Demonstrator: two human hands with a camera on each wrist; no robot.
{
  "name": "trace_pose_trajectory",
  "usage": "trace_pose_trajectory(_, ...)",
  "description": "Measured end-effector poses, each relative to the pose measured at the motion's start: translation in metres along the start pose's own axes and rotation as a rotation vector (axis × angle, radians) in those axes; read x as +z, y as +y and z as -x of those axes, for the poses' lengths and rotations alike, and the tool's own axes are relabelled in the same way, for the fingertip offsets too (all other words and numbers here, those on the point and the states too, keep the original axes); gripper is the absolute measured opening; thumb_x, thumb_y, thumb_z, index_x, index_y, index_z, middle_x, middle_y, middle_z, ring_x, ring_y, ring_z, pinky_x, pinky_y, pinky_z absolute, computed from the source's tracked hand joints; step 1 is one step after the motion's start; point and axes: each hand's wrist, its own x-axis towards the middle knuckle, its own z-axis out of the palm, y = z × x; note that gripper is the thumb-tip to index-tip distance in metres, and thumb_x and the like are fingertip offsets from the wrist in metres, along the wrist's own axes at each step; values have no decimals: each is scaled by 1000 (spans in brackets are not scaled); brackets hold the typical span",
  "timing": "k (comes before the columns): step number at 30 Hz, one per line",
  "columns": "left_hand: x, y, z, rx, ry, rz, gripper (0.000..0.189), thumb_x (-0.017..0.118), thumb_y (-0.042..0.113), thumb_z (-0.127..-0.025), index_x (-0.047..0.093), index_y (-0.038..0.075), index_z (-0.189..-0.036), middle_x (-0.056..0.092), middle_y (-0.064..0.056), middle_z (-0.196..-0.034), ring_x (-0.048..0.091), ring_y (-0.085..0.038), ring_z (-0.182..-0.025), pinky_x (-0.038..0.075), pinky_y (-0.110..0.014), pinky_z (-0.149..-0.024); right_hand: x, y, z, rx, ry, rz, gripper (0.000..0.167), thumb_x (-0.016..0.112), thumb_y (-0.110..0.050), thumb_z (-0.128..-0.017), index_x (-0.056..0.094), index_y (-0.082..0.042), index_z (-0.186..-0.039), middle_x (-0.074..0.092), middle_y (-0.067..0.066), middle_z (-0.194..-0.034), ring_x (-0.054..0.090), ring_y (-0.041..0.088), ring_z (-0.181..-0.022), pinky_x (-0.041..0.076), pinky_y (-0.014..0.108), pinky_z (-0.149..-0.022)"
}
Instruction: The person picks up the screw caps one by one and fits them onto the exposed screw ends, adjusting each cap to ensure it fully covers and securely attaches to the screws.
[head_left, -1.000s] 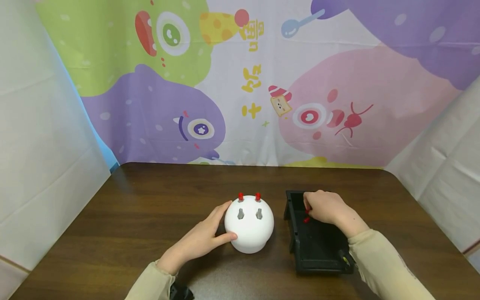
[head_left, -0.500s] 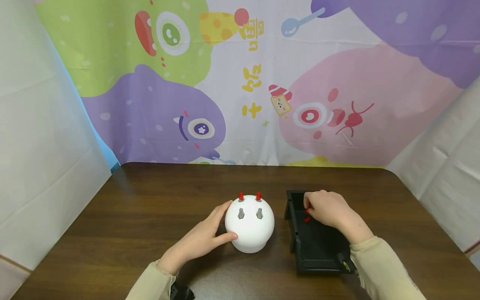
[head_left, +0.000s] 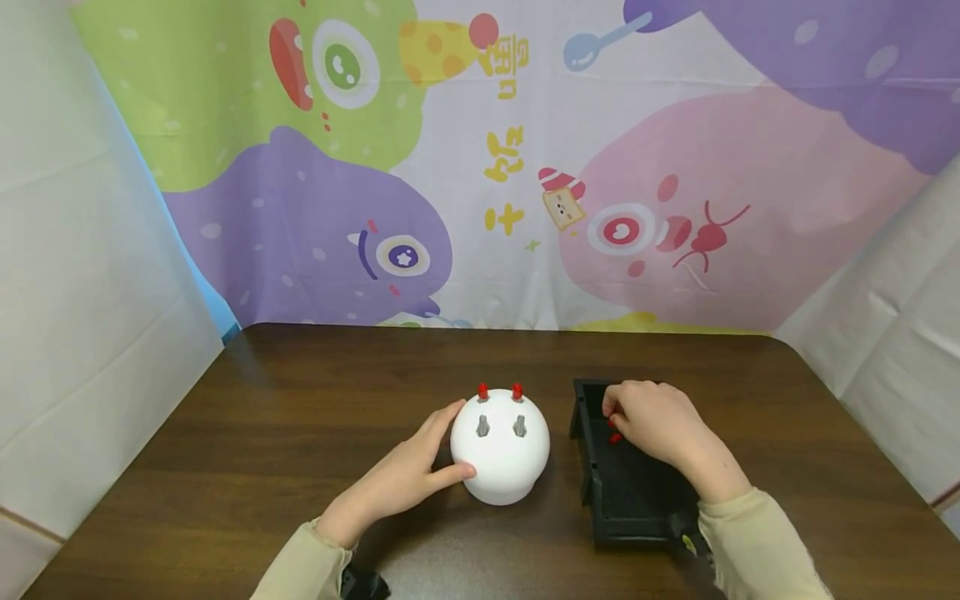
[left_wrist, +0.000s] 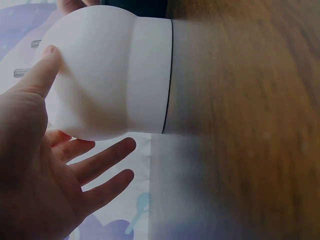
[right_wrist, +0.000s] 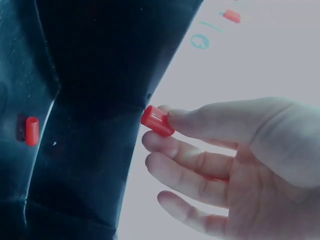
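A round white dome (head_left: 499, 467) stands on the table, its base seen side-on in the left wrist view. Two red caps (head_left: 517, 392) sit on studs at its far side, and two bare threaded metal studs (head_left: 520, 427) stand nearer. My left hand (head_left: 401, 471) holds the dome's left side, thumb in front and index finger towards the back; the other fingers spread loosely. Over the black tray (head_left: 637, 533), my right hand (head_left: 660, 421) pinches a loose red cap (right_wrist: 157, 121) between thumb and index finger. Another red cap (right_wrist: 32, 131) lies in the tray.
The tray's raised walls stand right of the dome on the brown wooden table (head_left: 300, 400). A small dark object with a yellow-green mark (head_left: 688, 543) is by the tray's near right corner. A printed curtain (head_left: 510, 275) hangs behind; white sheets flank both sides.
My right hand shifts slightly left over the tray, and its wrist turns a little. My left hand and the dome stay in place.
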Motion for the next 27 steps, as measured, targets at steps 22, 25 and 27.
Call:
trace_pose_trajectory(22, 1, -1, 0, -9, -5, -13, 83, 51, 62, -80, 7, 35, -145, 24, 4, -147, 41, -19, -126, 41, -44, -94, 6, -12, 7, 13, 123, -26, 14, 62, -6, -80, 66, -15, -90, 59, -4, -78, 42, 9, -51, 38, 25, -49)
trace_pose_trajectory(25, 0, -1, 0, -7, -6, -10, 83, 52, 62, -80, 7, 36, -145, 24, 4, -147, 40, -19, -127, 41, -44, -94, 5, -14, 7, 6, 137, -24, 16, 63, -7, -80, 66, -13, -95, 61, -3, -79, 43, 9, -51, 38, 26, -49)
trace_pose_trajectory(27, 0, 0, 0, -7, -5, -9, 82, 52, 62, -80, 7, 36, -144, 24, 4, -147, 40, -20, -127, 41, -44, -94, 5, -15, 7, 1, 154, -16, 15, 64, -8, -80, 67, -12, -94, 62, -2, -81, 47, 11, -53, 42, 28, -51)
